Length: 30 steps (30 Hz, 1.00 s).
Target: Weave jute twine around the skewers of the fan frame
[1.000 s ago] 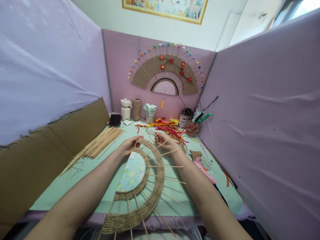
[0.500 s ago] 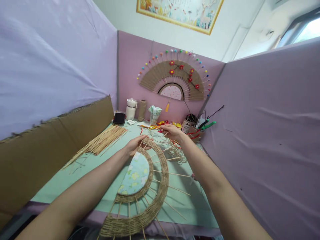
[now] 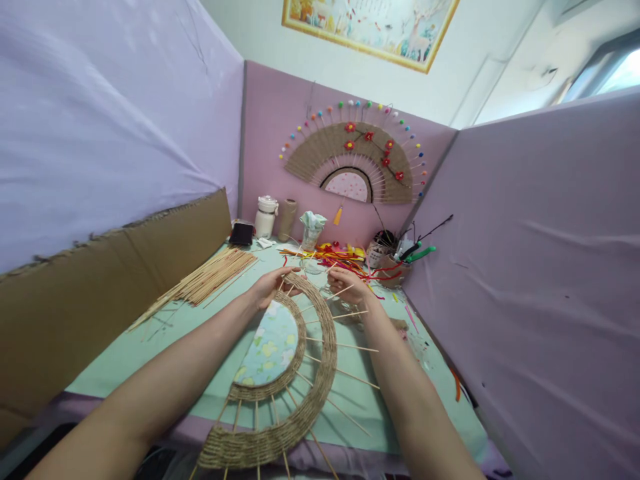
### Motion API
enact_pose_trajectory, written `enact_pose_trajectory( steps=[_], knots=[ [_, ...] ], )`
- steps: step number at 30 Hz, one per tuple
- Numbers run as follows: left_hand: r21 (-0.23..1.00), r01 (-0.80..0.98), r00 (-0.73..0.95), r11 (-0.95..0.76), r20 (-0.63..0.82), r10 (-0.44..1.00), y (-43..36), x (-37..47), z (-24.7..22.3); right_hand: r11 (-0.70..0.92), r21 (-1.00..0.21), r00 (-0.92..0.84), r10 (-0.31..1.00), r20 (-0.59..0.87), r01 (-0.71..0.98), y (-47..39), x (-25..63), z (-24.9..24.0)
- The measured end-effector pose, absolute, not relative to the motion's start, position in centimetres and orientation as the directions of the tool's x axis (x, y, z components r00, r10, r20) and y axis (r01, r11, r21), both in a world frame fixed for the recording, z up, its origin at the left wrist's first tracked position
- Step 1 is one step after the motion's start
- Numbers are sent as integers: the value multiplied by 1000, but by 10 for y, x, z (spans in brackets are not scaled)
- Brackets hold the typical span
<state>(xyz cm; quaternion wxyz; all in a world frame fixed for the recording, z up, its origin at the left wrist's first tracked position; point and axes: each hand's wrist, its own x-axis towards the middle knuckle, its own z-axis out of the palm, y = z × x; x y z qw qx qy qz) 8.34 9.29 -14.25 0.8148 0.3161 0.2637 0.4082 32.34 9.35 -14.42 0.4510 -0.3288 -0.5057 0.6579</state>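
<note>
A half-round fan of woven twine on thin wooden sticks stands tilted over the table's front part. Its inner half-disc is covered with blue floral fabric. My left hand grips the fan's far end, fingers wrapped round the woven band and sticks. Just right of that end, my right hand is closed in a pinch near the stick tips. Whatever lies between its fingertips is too thin to make out. Loose loops of twine lie under the right wrist, partly hidden by it.
Bare sticks lie in a heap at left beside a cardboard strip. Toward the back stand a white bottle, a twine spool, a cup with cloth and a tool holder. A finished fan hangs behind.
My right hand has drawn down and nearer me, with its forearm lowered. The left hand keeps its grip on the fan, which has barely moved. The view has shifted slightly.
</note>
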Motion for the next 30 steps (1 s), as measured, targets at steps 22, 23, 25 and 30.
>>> enact_pose_trajectory(
  steps=[22,23,25,30],
  knots=[
    [749,-445,576,490,-179,797,89,71,-128,-143,-970,-544,839,-13,-197,67,312,-149],
    [750,-452,586,483,-159,795,89,71,-129,-134,-971,-545,839,-4,-198,67,311,-149],
    [749,-471,612,466,-104,784,89,72,-132,-124,-974,-540,841,-3,-188,66,309,-148],
    [760,-485,633,433,-36,773,88,73,-137,-137,-976,-514,857,-30,-171,62,306,-143]
  ],
)
